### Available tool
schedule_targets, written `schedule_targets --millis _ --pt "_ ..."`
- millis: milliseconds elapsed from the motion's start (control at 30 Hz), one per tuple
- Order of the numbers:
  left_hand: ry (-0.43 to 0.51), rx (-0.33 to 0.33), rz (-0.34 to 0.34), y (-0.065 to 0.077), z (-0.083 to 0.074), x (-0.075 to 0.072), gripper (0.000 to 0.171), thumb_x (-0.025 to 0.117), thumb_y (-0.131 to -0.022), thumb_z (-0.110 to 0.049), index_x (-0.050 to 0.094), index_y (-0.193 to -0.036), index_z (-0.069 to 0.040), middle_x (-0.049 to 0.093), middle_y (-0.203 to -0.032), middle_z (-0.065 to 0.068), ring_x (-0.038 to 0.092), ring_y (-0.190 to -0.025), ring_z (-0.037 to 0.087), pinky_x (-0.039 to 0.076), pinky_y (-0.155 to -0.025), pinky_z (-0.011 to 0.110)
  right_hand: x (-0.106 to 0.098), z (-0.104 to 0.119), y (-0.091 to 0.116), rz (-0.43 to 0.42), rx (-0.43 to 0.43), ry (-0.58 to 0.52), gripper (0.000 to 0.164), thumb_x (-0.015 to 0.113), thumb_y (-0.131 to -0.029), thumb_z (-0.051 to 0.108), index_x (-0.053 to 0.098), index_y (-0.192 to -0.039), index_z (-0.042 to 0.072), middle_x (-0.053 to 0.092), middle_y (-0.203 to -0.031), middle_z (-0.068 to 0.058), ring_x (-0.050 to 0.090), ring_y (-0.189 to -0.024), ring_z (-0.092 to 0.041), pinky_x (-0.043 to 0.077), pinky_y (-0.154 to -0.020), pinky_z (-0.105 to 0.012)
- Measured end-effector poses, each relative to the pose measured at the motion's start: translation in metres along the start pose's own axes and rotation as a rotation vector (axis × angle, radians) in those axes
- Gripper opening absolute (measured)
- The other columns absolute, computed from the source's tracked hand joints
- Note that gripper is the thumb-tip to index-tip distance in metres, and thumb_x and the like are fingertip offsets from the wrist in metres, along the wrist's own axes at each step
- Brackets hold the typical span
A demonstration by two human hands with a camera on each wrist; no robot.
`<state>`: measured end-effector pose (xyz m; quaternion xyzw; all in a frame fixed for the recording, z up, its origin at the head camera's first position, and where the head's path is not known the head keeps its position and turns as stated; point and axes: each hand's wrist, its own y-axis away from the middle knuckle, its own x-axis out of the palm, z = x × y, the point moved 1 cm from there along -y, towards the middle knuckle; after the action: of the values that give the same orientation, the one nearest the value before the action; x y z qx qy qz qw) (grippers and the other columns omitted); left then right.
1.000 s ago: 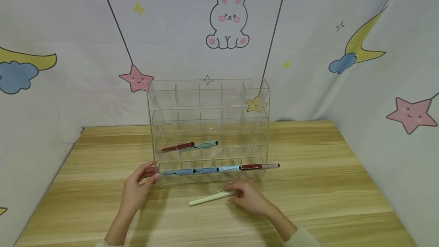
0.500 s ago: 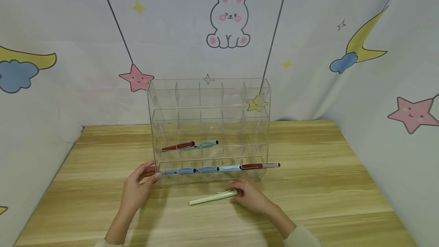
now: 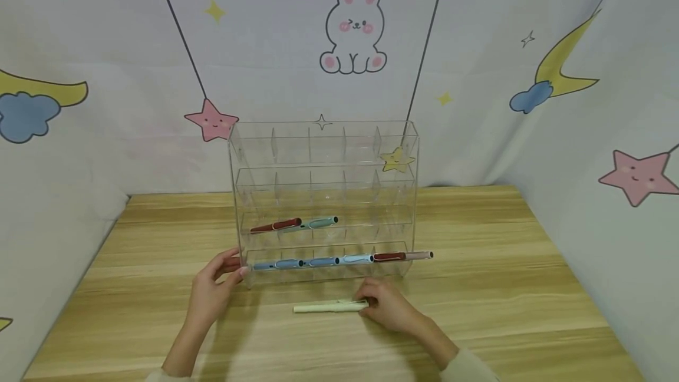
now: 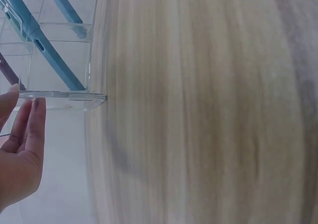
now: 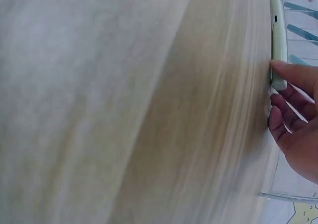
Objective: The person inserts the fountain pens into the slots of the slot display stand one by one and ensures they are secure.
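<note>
A clear acrylic pen rack [image 3: 325,136] stands upright on the table. My left hand [image 3: 214,290] pinches its left side panel [image 4: 64,96] low down, thumb on one face and fingers on the other. In front of the rack, a pale green pen [image 3: 325,307] lies roughly level, parallel to the rack's front. My right hand [image 3: 389,306] pinches its right end between thumb and fingers; the right wrist view shows the pen [image 5: 279,40] close along the tabletop. Blue pens [image 3: 289,264], a dark red pen [image 3: 389,257] and a pinkish pen [image 3: 419,256] sit in the bottom tier.
One tier up rest another dark red pen [image 3: 276,226] and a teal pen [image 3: 321,223]. The pinkish pen's end shows beyond the rack's right side. Behind the wooden table [image 3: 477,240] hangs a white cloth [image 3: 276,46] printed with a rabbit, stars and moons.
The pale green pen has turned from slanting up to the right to nearly level, its right end lowered with my right hand. My left hand stays on the rack.
</note>
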<state>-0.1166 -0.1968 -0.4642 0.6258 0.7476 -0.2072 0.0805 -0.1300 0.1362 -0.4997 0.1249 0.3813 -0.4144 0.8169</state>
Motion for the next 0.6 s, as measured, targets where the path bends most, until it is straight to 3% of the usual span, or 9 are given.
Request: schedule_targets --millis 367,600 --pt "-0.002 0.008 -0.002 0.000 -0.002 0.000 0.035 0.064 -0.084 -0.002 0.056 -0.118 0.002 0.061 -0.100 0.020 0.056 -0.085 -0.001 0.048 -0.067 0.013 -0.009 0.005 0.004 0.061 -0.051 -0.113 0.018 0.074 -0.072 0.000 0.068 -0.086 0.010 0.059 -0.086 0.007 0.050 -0.073 -0.005 0.046 -0.064 -0.019" --pt "-0.004 0.004 0.001 0.001 -0.001 0.000 0.035 0.064 -0.084 -0.004 0.056 -0.118 0.001 0.061 -0.101 0.019 0.059 -0.087 0.009 0.048 -0.067 0.013 -0.027 0.025 0.005 0.096 -0.106 -0.130 0.018 0.071 -0.075 -0.001 0.068 -0.090 0.007 0.060 -0.089 0.004 0.052 -0.075 -0.004 0.048 -0.065 -0.020"
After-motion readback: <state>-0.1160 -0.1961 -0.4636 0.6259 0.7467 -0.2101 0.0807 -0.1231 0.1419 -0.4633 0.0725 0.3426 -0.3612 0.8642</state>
